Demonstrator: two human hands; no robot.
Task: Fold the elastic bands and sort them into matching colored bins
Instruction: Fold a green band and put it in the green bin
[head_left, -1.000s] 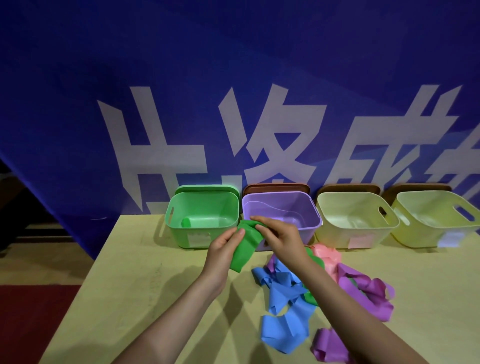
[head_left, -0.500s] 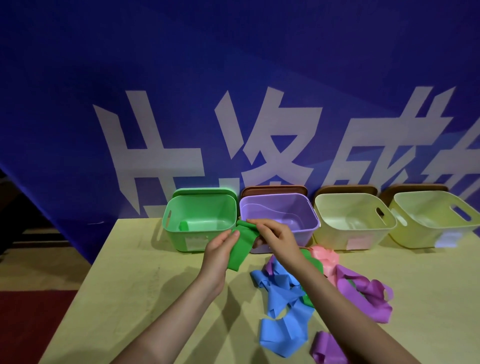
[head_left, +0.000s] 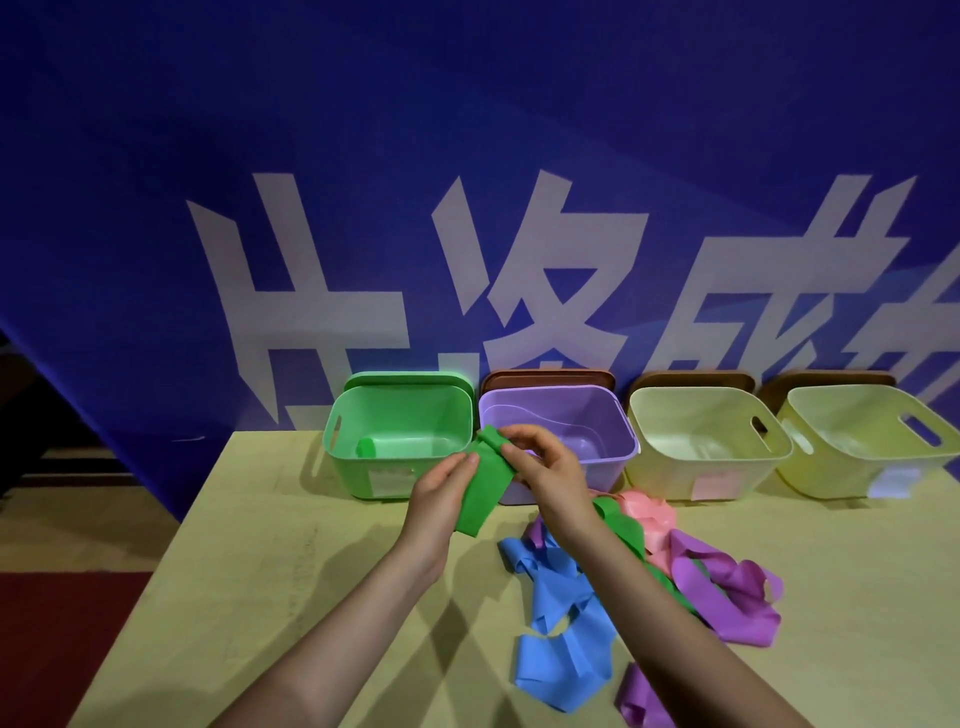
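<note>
Folding goes on above the table's (head_left: 270, 545) far edge: the left hand (head_left: 441, 496) pinches the green band's (head_left: 480, 493) side while the right hand (head_left: 545, 467) grips its doubled top, just before the green bin (head_left: 400, 410), probably for an easy drop.

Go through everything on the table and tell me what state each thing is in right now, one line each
Green band: partly folded, held off the table.
Left hand: pinching the green band.
Right hand: gripping its folded top.
Green bin: open, a green roll inside.
Purple bin: open.
Two yellow bins: open.
Blue band: loose, unfolded.
Purple band: loose, unfolded.
Pink band: crumpled.
</note>
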